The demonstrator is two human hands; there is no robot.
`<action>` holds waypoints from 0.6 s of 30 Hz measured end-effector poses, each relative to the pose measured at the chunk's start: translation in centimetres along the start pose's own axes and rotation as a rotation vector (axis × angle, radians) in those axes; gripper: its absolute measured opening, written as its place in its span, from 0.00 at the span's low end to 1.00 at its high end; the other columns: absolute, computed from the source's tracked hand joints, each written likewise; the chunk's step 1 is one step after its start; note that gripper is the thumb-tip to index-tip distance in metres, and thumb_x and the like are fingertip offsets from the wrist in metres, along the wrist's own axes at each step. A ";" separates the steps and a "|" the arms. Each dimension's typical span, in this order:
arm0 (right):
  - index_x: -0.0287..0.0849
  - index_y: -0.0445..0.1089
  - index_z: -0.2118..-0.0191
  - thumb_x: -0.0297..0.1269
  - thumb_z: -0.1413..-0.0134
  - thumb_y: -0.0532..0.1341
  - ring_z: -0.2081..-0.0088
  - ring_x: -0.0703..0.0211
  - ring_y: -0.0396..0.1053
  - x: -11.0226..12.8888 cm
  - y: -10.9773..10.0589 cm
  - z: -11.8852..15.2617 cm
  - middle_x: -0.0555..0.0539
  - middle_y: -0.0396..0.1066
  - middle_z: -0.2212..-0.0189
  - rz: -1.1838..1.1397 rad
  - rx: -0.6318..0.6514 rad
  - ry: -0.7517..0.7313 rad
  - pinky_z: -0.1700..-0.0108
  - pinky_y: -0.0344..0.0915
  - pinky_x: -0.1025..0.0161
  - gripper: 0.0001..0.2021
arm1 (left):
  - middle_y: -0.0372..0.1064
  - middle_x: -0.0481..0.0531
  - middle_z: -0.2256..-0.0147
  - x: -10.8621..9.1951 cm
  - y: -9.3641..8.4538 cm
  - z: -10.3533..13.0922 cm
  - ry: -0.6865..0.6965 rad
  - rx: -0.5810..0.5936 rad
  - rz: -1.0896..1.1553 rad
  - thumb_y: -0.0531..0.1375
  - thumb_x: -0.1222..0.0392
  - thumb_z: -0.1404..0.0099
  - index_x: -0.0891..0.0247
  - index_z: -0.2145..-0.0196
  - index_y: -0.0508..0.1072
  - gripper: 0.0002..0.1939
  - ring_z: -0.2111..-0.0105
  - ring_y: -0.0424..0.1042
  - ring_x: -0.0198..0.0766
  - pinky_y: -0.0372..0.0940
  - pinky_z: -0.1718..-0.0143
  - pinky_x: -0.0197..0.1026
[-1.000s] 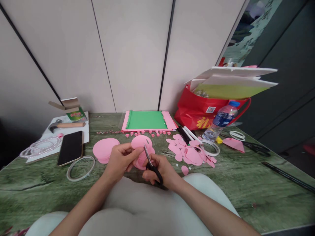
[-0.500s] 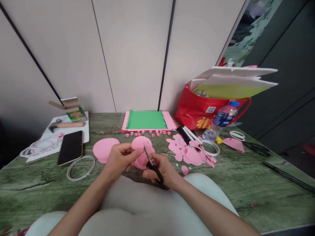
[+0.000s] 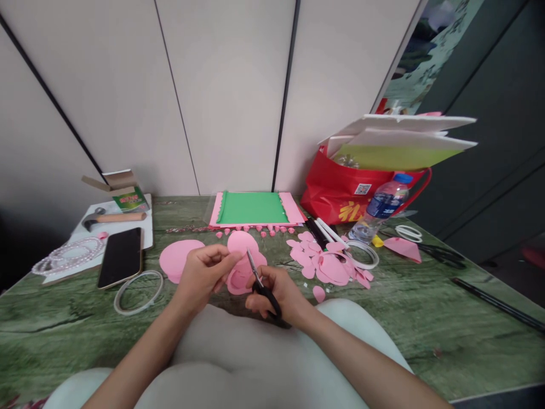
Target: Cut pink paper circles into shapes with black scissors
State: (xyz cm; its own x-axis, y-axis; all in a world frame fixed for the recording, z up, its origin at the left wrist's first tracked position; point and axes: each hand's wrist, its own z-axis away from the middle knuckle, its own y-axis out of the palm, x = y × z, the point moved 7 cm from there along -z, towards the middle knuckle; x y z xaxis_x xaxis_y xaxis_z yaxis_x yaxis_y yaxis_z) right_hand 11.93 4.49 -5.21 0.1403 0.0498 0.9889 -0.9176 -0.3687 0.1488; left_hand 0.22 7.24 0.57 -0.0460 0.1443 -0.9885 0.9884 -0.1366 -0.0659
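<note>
My left hand [image 3: 208, 271] pinches the edge of a round pink paper piece [image 3: 242, 242] between thumb and fingers. My right hand [image 3: 276, 289] is closed around black-handled scissors [image 3: 267, 295], whose blades point up and away, right at the paper. Whether the blades are parted is hard to make out. Below the held piece lie more pink paper rounds [image 3: 239, 284], partly covered by my hands. Left of my left hand sits a stack of large pink paper circles [image 3: 179, 258]. Loose pink paper petals [image 3: 327, 264] are heaped to the right of the scissors.
A green sheet [image 3: 253, 207] with rolled edges lies at the back, small pink rolled pieces [image 3: 264, 233] before it. At left are a phone [image 3: 121, 257], a hammer [image 3: 119, 217] and a tape roll [image 3: 138, 292]. A red bag [image 3: 327, 187] and water bottle [image 3: 385, 204] stand right.
The pink paper in my left hand has turned and shifted slightly up and left relative to the scissors. The whole view has moved a little. Both hands keep their hold.
</note>
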 end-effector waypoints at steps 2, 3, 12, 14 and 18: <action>0.40 0.61 0.73 0.39 0.69 0.68 0.88 0.72 0.56 0.1 0.1 0.0 0.58 0.61 0.87 -0.014 0.011 -0.004 0.85 0.52 0.73 0.17 | 0.52 0.38 0.91 -0.1 0.0 0.0 0.012 0.017 -0.009 0.64 0.57 0.50 0.65 0.84 0.64 0.15 0.91 0.47 0.21 0.42 0.91 0.27; 0.40 0.61 0.72 0.39 0.69 0.68 0.88 0.71 0.57 0.2 0.1 0.0 0.58 0.62 0.87 -0.018 0.017 -0.010 0.85 0.52 0.73 0.17 | 0.52 0.38 0.91 0.0 0.0 0.0 0.015 0.027 -0.021 0.64 0.57 0.50 0.65 0.85 0.63 0.16 0.91 0.47 0.21 0.41 0.91 0.27; 0.40 0.61 0.73 0.37 0.69 0.68 0.88 0.72 0.56 0.1 -0.2 0.0 0.58 0.62 0.87 -0.009 -0.010 0.001 0.86 0.51 0.73 0.16 | 0.52 0.39 0.91 0.3 0.1 0.0 0.014 0.044 -0.061 0.63 0.57 0.48 0.66 0.84 0.64 0.15 0.91 0.48 0.21 0.41 0.90 0.28; 0.40 0.61 0.73 0.37 0.69 0.67 0.89 0.72 0.56 0.1 -0.2 -0.1 0.57 0.63 0.87 -0.006 -0.014 0.005 0.86 0.50 0.73 0.16 | 0.52 0.38 0.91 0.3 0.1 0.0 0.013 0.036 -0.048 0.63 0.56 0.49 0.66 0.84 0.65 0.14 0.91 0.48 0.21 0.41 0.90 0.28; 0.40 0.61 0.73 0.37 0.68 0.67 0.89 0.72 0.55 0.0 -0.2 -0.1 0.57 0.63 0.87 0.001 -0.020 0.010 0.87 0.50 0.73 0.15 | 0.52 0.38 0.90 0.2 0.1 0.0 -0.001 0.023 -0.020 0.65 0.56 0.51 0.66 0.83 0.67 0.13 0.91 0.48 0.22 0.41 0.91 0.28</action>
State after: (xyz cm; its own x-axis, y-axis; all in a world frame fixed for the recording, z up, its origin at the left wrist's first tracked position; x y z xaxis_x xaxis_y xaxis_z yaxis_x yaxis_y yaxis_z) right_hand 12.12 4.64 -5.23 0.1356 0.0583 0.9891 -0.9250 -0.3501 0.1474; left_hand 0.33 7.31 0.33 -0.0658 0.1462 -0.9871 0.9837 -0.1564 -0.0888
